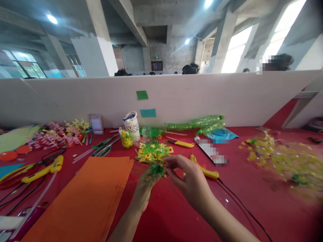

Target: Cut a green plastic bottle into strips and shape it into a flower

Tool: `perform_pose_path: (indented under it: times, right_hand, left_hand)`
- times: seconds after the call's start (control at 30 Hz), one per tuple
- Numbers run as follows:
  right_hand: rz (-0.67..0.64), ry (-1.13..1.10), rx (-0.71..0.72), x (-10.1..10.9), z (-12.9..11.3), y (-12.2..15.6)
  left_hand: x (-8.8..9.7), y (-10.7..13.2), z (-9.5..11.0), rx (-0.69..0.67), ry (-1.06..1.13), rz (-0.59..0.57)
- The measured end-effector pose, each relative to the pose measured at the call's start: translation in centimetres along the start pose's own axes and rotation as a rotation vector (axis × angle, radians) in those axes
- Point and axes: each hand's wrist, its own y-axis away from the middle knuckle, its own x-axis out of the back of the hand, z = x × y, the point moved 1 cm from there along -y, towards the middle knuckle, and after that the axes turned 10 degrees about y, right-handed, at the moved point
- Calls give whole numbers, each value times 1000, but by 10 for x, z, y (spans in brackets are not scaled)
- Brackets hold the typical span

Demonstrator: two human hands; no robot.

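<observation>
My left hand point(146, 184) is closed around a green plastic bottle piece point(156, 169) with thin clear strips fanning out from it. My right hand point(190, 173) is at the right side of that piece, its thumb and fingertips drawn together; what they pinch is too small to make out. Just beyond both hands lies a pile of yellow star cutouts point(147, 154) with green plastic among them. A yellow glue gun point(209, 172) rests on the red table right behind my right hand, its black cord trailing toward me.
Orange sheets point(88, 195) lie to the left, beside scissors point(104, 148) and another yellow-handled tool point(42, 171). Toward the white partition point(101, 97) stand a white cup point(131, 126) and green bottles point(207, 121). A yellow utility knife point(183, 144) lies mid-table; yellow star decorations point(280, 159) spread at right.
</observation>
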Motion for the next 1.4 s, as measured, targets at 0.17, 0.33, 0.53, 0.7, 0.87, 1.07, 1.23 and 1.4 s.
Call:
perform_pose_path:
  times: [0.17, 0.33, 0.53, 0.7, 0.87, 1.07, 1.23, 1.4]
  right_hand:
    - [10, -7, 11, -1, 2, 0]
    - [10, -58, 37, -1, 4, 0]
    - [16, -43, 59, 2, 1, -1]
    - [-15, -20, 100, 4, -3, 0]
    - [-30, -47, 87, 4, -3, -1]
    - [-57, -39, 53, 7, -4, -2]
    - [-41, -40, 75, 6, -2, -1]
    - [-16, 65, 111, 7, -5, 0]
  left_hand:
    - [-3, 2, 1, -1, -5, 9]
    - [-8, 3, 4, 4, -41, 57]
    - [-9, 1, 3, -7, -81, 48]
    - [-4, 1, 0, -2, -72, -27]
    - [-2, 0, -1, -10, -60, -26]
    - [6, -1, -5, -9, -87, 10]
    - [5, 0, -5, -28, -101, -26]
    - [2, 0, -2, -25, -90, -30]
